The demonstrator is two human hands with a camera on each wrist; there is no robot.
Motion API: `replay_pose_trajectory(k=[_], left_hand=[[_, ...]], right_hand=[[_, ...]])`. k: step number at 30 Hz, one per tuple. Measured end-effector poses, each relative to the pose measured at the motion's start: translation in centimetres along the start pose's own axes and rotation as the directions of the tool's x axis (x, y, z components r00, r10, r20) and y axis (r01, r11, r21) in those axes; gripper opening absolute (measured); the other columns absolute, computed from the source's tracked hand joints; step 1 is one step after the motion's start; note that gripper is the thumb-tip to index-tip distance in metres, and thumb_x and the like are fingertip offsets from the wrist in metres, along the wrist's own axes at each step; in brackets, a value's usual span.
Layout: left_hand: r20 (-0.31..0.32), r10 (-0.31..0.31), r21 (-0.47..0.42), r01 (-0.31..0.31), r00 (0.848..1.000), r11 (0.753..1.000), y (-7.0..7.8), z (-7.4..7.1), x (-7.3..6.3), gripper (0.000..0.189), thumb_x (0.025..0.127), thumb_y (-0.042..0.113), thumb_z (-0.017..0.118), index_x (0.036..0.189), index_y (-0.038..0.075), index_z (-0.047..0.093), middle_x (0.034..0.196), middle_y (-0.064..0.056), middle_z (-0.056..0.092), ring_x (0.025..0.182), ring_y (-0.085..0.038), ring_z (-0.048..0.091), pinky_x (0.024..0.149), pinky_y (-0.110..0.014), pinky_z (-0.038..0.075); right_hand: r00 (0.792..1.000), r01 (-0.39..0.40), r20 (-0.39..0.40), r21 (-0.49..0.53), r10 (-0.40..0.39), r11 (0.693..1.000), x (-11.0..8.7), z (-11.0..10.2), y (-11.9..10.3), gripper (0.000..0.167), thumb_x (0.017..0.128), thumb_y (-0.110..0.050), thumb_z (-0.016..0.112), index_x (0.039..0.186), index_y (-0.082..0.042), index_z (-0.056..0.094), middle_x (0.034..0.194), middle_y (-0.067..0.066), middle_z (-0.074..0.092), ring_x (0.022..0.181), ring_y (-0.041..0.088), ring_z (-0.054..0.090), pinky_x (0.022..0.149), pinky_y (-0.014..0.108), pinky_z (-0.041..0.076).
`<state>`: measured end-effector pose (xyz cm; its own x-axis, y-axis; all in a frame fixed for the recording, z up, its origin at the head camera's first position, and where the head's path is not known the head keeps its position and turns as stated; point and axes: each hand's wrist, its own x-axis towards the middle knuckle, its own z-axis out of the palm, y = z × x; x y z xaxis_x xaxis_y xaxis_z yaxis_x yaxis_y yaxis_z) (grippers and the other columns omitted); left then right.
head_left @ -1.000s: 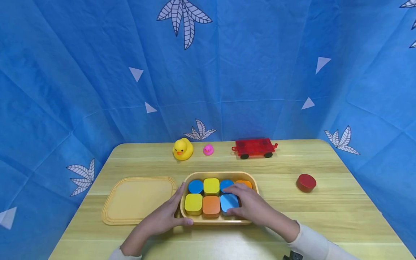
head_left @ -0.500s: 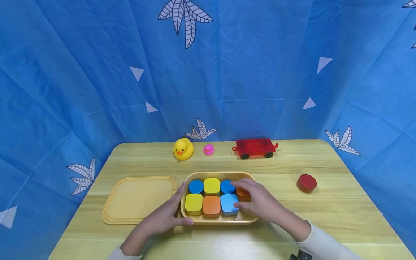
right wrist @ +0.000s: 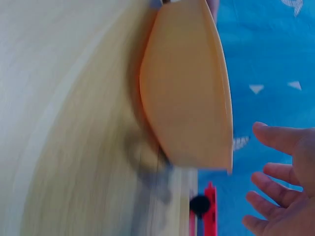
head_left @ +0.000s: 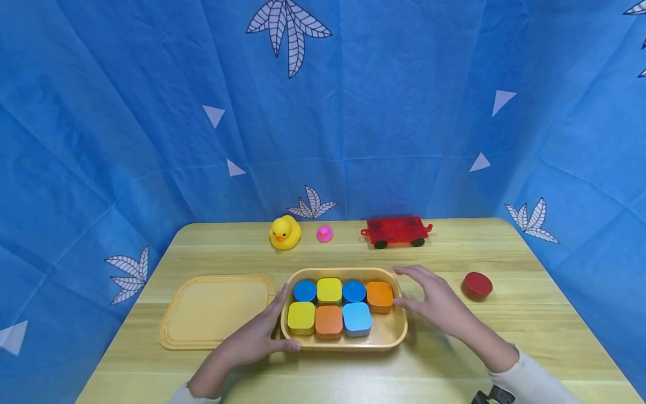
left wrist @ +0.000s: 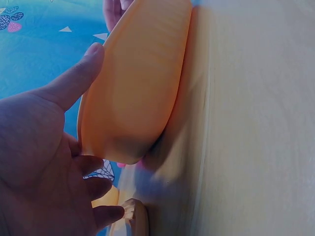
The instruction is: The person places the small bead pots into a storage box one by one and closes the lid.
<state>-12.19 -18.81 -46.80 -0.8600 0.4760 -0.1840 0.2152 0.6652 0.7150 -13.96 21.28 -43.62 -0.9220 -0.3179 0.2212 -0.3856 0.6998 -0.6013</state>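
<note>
A yellow plastic box (head_left: 388, 331) stands on the table, its long side facing me. My left hand (head_left: 252, 339) holds its left end, thumb on the near rim in the left wrist view. Inside lie blocks in two rows: two round blue ones, yellow squares, an orange square (head_left: 328, 321), a light blue square (head_left: 357, 318) and, at the back right, another orange square (head_left: 379, 295). My right hand (head_left: 439, 300) hovers at the box's right end with fingers spread, holding nothing. The right wrist view shows a gap between that hand and the box's outer wall (right wrist: 187, 93).
A flat yellow lid (head_left: 217, 311) lies left of the box. Behind stand a yellow duck (head_left: 285, 232), a small pink duck (head_left: 324, 234) and a red wheeled cart (head_left: 396, 230). A dark red round block (head_left: 476, 286) sits to the right. A blue curtain surrounds the table.
My right hand has let go of the orange square at the box's back right and drawn off to the right. The left hand has stayed in place.
</note>
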Motion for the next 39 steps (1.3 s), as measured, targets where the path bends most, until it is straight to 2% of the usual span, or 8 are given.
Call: replay_pose_trajectory(k=[11, 14, 17, 18, 20, 23, 32, 39], left_hand=[[-0.006, 0.005, 0.001, -0.005, 1.0, 1.0, -0.1, 0.0, -0.1, 0.123, 0.086, 0.057, 0.077, 0.166, 0.024, -0.01, 0.172, -0.007, -0.001, 0.157, -0.04, 0.012, 0.123, -0.061, 0.022], [-0.006, 0.005, 0.0, -0.005, 1.0, 1.0, -0.1, 0.0, -0.1, 0.123, 0.086, 0.057, 0.077, 0.166, 0.025, -0.01, 0.173, -0.006, -0.002, 0.157, -0.04, 0.012, 0.123, -0.061, 0.022], [-0.004, 0.005, -0.002, -0.005, 1.0, 1.0, -0.1, 0.0, -0.1, 0.122, 0.086, 0.057, 0.077, 0.166, 0.025, -0.011, 0.173, -0.005, -0.002, 0.157, -0.04, 0.012, 0.123, -0.061, 0.021], [-0.005, 0.006, -0.003, -0.006, 1.0, 1.0, -0.1, 0.0, -0.1, 0.122, 0.086, 0.057, 0.077, 0.166, 0.025, -0.011, 0.173, -0.005, -0.002, 0.157, -0.04, 0.011, 0.123, -0.061, 0.021], [-0.004, 0.005, -0.004, -0.005, 1.0, 1.0, -0.1, 0.0, -0.2, 0.122, 0.086, 0.057, 0.077, 0.166, 0.025, -0.011, 0.173, -0.005, -0.002, 0.157, -0.04, 0.011, 0.123, -0.062, 0.021], [-0.004, 0.003, -0.006, -0.003, 1.0, 1.0, 0.0, 0.0, -0.2, 0.122, 0.086, 0.057, 0.077, 0.166, 0.026, -0.011, 0.173, -0.005, -0.002, 0.157, -0.04, 0.012, 0.122, -0.062, 0.022], [-0.004, 0.001, -0.005, -0.001, 1.0, 1.0, -0.1, 0.1, -0.2, 0.122, 0.086, 0.057, 0.077, 0.166, 0.024, -0.01, 0.173, -0.005, -0.002, 0.157, -0.039, 0.011, 0.123, -0.061, 0.022], [-0.006, -0.005, -0.011, 0.005, 1.0, 1.0, -0.1, 0.1, -0.1, 0.122, 0.086, 0.057, 0.076, 0.166, 0.024, -0.009, 0.173, -0.007, -0.001, 0.157, -0.041, 0.013, 0.122, -0.063, 0.023]], right_hand=[[0.993, -0.106, -0.051, -0.05, 0.103, 0.993, -1.1, -3.7, 3.5, 0.071, 0.09, -0.031, 0.083, 0.148, -0.005, 0.053, 0.146, 0.022, 0.056, 0.132, 0.048, 0.052, 0.102, 0.069, 0.045], [0.99, -0.13, -0.052, -0.053, 0.128, 0.99, -1.4, -4.4, 4.4, 0.071, 0.091, -0.034, 0.081, 0.149, -0.005, 0.052, 0.145, 0.021, 0.055, 0.102, 0.04, 0.064, 0.085, 0.051, 0.057], [0.988, -0.148, -0.056, -0.064, 0.144, 0.987, -1.7, -5.0, 5.3, 0.071, 0.092, -0.032, 0.08, 0.149, -0.003, 0.051, 0.141, 0.022, 0.057, 0.082, 0.031, 0.061, 0.07, 0.04, 0.053], [0.987, -0.152, -0.056, -0.065, 0.148, 0.986, -1.7, -5.1, 5.6, 0.071, 0.091, -0.03, 0.081, 0.149, -0.002, 0.05, 0.141, 0.023, 0.056, 0.082, 0.033, 0.061, 0.071, 0.041, 0.053], [0.986, -0.162, -0.053, -0.071, 0.158, 0.984, -1.8, -5.4, 6.3, 0.072, 0.091, -0.029, 0.081, 0.149, 0.0, 0.05, 0.143, 0.027, 0.054, 0.104, 0.045, 0.062, 0.087, 0.053, 0.054], [0.982, -0.184, -0.042, -0.075, 0.182, 0.98, -1.8, -5.8, 7.3, 0.075, 0.09, -0.028, 0.082, 0.149, 0.002, 0.048, 0.15, 0.033, 0.046, 0.135, 0.057, 0.042, 0.104, 0.073, 0.038], [0.972, -0.235, -0.016, -0.091, 0.235, 0.968, -1.9, -6.0, 10.0, 0.081, 0.088, -0.026, 0.084, 0.149, 0.007, 0.044, 0.15, 0.038, 0.041, 0.135, 0.059, 0.038, 0.104, 0.075, 0.037], [0.963, -0.269, 0.008, -0.083, 0.27, 0.96, -2.4, -6.0, 11.0, 0.082, 0.088, -0.028, 0.083, 0.149, 0.009, 0.044, 0.147, 0.039, 0.042, 0.124, 0.055, 0.048, 0.093, 0.064, 0.053]])
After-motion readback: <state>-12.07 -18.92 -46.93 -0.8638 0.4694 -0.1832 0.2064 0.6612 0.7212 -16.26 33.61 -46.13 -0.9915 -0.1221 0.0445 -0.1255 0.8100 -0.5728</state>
